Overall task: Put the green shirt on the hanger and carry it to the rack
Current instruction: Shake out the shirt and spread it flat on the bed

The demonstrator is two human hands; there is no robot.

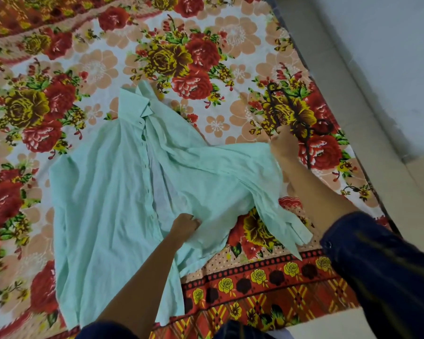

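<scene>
My left hand pinches the green shirt front; right hand grips the black hanger. Risk I see: hook snagging the floral bedsheet.

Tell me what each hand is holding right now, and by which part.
The left hand grips the green shirt at its front panel near the button placket. The right hand holds the shirt's right side, beside the dark hanger.
</scene>
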